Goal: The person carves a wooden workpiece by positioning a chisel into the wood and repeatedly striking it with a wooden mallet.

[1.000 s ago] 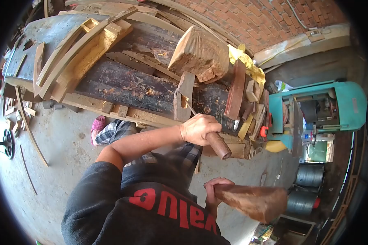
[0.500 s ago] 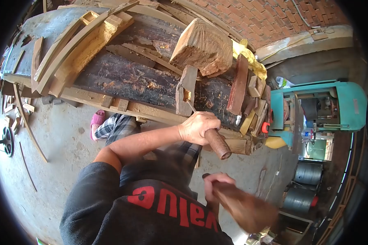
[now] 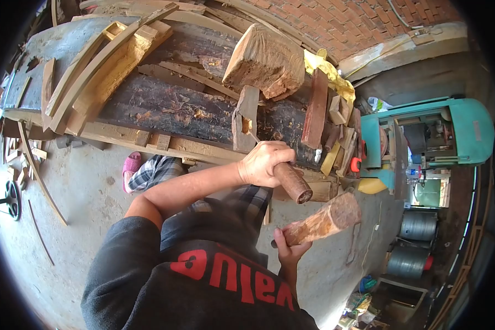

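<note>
My left hand (image 3: 267, 163) is wrapped round a chisel (image 3: 293, 183) with a thick brown wooden handle. The chisel's thin blade reaches up-left to a pale notch in a small grey-brown wood piece (image 3: 244, 118), which stands against a dark log (image 3: 176, 107). Whether the tip touches the notch, I cannot make out. Lower right, my right hand (image 3: 291, 250) grips the narrow end of a wooden mallet (image 3: 324, 221), a rough club with a worn, pale side. The mallet's thick end points up-right, apart from the chisel's butt.
A large wood block (image 3: 267, 60) rests on the log behind the notched piece. Reddish board (image 3: 315, 108), offcuts and a red tape measure (image 3: 356, 164) lie to the right. Curved timbers (image 3: 107, 69) are at left. A teal machine (image 3: 470, 132) stands at far right.
The mallet has swung upward, from pointing down-right to pointing up-right, closer to the chisel's butt. My left hand and the chisel hold nearly the same place at the notched wood piece.
</note>
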A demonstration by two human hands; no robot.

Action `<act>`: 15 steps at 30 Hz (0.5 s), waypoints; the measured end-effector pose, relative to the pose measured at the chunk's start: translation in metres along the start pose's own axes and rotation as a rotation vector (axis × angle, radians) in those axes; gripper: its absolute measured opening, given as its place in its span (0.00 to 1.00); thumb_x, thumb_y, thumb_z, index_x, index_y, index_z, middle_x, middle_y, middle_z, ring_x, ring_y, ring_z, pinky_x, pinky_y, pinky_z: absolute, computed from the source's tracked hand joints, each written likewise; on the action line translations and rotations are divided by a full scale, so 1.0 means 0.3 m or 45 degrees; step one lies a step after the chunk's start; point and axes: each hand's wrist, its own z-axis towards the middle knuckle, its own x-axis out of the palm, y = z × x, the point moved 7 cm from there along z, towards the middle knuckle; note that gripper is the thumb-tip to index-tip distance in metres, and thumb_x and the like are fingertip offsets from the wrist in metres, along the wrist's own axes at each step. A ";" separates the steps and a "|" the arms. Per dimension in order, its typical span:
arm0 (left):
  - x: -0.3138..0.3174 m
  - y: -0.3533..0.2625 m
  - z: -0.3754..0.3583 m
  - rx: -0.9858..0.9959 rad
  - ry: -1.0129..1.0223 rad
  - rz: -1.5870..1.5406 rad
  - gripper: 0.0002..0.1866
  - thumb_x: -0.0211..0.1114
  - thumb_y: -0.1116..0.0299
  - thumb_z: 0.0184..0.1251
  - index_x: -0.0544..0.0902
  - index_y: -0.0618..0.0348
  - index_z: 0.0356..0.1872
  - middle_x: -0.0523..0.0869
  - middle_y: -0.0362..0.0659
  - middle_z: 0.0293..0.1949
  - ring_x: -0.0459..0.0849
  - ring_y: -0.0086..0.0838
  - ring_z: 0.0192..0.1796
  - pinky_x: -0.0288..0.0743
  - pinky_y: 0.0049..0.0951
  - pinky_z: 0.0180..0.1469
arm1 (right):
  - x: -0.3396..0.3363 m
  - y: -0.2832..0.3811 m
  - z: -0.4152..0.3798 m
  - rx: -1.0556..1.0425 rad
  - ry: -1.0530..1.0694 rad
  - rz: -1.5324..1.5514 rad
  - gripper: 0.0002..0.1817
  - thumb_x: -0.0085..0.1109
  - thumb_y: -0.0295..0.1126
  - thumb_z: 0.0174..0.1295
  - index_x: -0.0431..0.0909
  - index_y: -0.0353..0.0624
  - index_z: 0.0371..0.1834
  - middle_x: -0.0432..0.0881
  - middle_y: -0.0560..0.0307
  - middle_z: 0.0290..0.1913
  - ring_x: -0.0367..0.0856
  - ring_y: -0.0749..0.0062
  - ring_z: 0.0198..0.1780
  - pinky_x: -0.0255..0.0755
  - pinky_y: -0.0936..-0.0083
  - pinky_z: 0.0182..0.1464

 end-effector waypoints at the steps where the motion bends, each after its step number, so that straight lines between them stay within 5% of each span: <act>1: 0.002 -0.002 -0.003 0.002 0.008 0.001 0.17 0.71 0.68 0.39 0.75 0.57 0.32 0.79 0.48 0.27 0.81 0.50 0.33 0.74 0.44 0.36 | -0.013 -0.022 -0.002 0.001 -0.005 0.006 0.16 0.68 0.20 0.50 0.70 0.36 0.37 0.75 0.59 0.28 0.73 0.79 0.27 0.68 0.80 0.30; 3: -0.020 -0.011 -0.010 0.059 -0.123 -0.055 0.20 0.79 0.62 0.50 0.71 0.56 0.25 0.76 0.42 0.21 0.78 0.42 0.25 0.70 0.39 0.28 | -0.027 -0.029 -0.001 -0.043 -0.055 -0.036 0.15 0.68 0.21 0.50 0.70 0.36 0.37 0.76 0.59 0.27 0.73 0.79 0.27 0.68 0.81 0.30; 7: -0.010 0.011 -0.015 0.048 -0.127 -0.025 0.21 0.79 0.62 0.50 0.71 0.55 0.26 0.76 0.41 0.21 0.78 0.42 0.25 0.69 0.38 0.27 | -0.036 0.029 0.001 -0.135 -0.116 0.028 0.15 0.67 0.23 0.52 0.69 0.36 0.38 0.75 0.59 0.27 0.73 0.77 0.27 0.69 0.80 0.31; 8: 0.002 0.026 -0.018 -0.004 -0.079 -0.026 0.17 0.74 0.65 0.44 0.73 0.56 0.29 0.78 0.45 0.24 0.79 0.46 0.29 0.72 0.40 0.32 | -0.022 0.100 0.010 -0.407 0.106 -0.202 0.19 0.67 0.24 0.53 0.67 0.35 0.44 0.74 0.58 0.27 0.73 0.75 0.26 0.69 0.80 0.32; 9: 0.014 0.039 -0.021 -0.056 -0.032 -0.027 0.16 0.69 0.69 0.38 0.74 0.58 0.32 0.80 0.48 0.28 0.81 0.50 0.34 0.75 0.43 0.36 | -0.015 0.110 0.018 -0.404 0.109 -0.199 0.19 0.67 0.24 0.53 0.67 0.35 0.44 0.74 0.58 0.27 0.73 0.75 0.26 0.69 0.80 0.32; 11: 0.024 0.042 -0.027 -0.042 -0.031 -0.031 0.16 0.69 0.68 0.38 0.74 0.58 0.32 0.80 0.48 0.27 0.81 0.50 0.34 0.74 0.43 0.36 | -0.019 0.170 0.021 -0.638 0.028 0.172 0.20 0.68 0.25 0.54 0.69 0.35 0.45 0.74 0.57 0.25 0.72 0.75 0.25 0.69 0.80 0.32; 13: 0.028 0.039 -0.029 -0.018 -0.029 -0.038 0.16 0.69 0.68 0.38 0.74 0.57 0.31 0.80 0.48 0.27 0.81 0.50 0.33 0.74 0.43 0.36 | -0.007 0.169 0.024 -0.540 -0.115 0.271 0.16 0.71 0.26 0.53 0.71 0.38 0.39 0.72 0.61 0.25 0.70 0.79 0.25 0.68 0.81 0.32; 15: 0.025 0.041 -0.032 -0.031 -0.027 -0.041 0.16 0.70 0.68 0.39 0.75 0.57 0.31 0.80 0.48 0.26 0.81 0.49 0.33 0.74 0.43 0.36 | 0.013 0.018 0.029 -0.181 0.059 -0.265 0.15 0.71 0.24 0.52 0.71 0.40 0.33 0.71 0.64 0.26 0.69 0.82 0.26 0.67 0.82 0.32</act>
